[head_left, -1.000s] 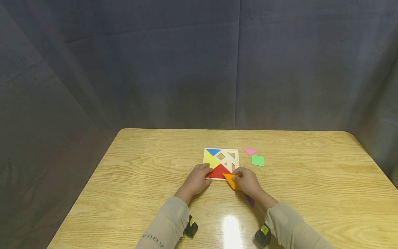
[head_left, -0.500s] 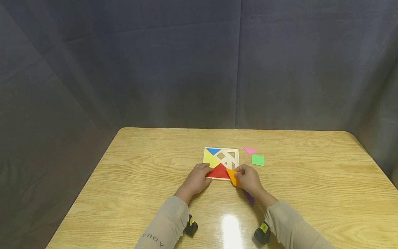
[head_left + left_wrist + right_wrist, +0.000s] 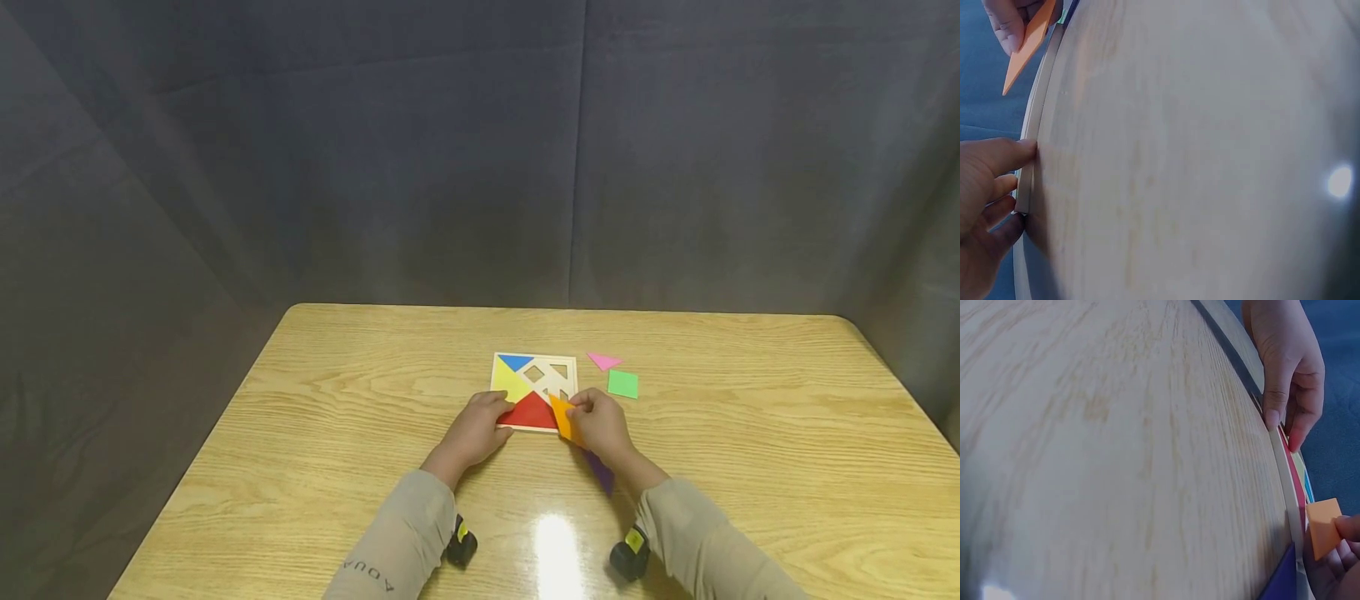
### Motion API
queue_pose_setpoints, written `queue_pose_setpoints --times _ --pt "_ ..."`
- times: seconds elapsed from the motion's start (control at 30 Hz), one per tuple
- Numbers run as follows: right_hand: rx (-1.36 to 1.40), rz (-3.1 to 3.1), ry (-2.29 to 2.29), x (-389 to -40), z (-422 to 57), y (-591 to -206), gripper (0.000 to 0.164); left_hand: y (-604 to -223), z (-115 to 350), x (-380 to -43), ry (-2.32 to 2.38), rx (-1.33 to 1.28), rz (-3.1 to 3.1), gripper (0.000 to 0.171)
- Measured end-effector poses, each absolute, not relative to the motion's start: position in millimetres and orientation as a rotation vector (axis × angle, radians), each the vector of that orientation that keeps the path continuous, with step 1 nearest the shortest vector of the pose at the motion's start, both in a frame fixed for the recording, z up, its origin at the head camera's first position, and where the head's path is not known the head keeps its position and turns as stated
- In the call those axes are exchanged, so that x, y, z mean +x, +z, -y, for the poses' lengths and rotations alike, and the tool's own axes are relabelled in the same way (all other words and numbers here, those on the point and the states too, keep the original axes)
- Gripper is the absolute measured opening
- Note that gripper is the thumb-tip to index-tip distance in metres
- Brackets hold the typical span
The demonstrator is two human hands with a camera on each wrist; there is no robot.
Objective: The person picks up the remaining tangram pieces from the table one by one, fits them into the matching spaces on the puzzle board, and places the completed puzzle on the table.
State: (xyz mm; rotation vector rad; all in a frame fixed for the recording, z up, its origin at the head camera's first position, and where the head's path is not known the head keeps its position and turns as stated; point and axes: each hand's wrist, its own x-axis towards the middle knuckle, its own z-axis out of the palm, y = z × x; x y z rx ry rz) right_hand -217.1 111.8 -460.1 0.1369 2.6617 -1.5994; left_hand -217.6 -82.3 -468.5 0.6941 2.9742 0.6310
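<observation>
A wooden tangram board (image 3: pixel 547 379) lies on the table in the head view. Red (image 3: pixel 531 413), yellow (image 3: pixel 508 382) and blue (image 3: pixel 516 362) triangles sit in it, while its right part shows bare wood with cut-outs. My left hand (image 3: pixel 472 427) holds the board's near left corner, thumb against the front edge and fingers over the top. Between the thumb and fingers of my right hand (image 3: pixel 606 427) is an orange parallelogram piece (image 3: pixel 567 422), tilted over the board's near right corner. The left wrist view also shows this orange piece (image 3: pixel 1027 55) raised above the board.
A purple piece (image 3: pixel 600 473) lies partly hidden below my right hand. Right of the board are a green square (image 3: pixel 622 384) and a pink triangle (image 3: pixel 604 362). Dark cloth (image 3: pixel 435 167) hangs behind the wooden table (image 3: pixel 337 400).
My right hand has moved slightly away from me with the orange parallelogram, turning it steeper over the board's near right corner. More of the purple piece shows. My left hand has stayed in place.
</observation>
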Motion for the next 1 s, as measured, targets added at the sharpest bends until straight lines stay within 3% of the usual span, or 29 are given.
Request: queue_pose_setpoints --times 1.0 --pt "0.263 -2.664 -1.7 -224.4 -104.5 -460.2 0.009 -469.8 86.1 -211.7 0.663 0.715 -2.978 0.035"
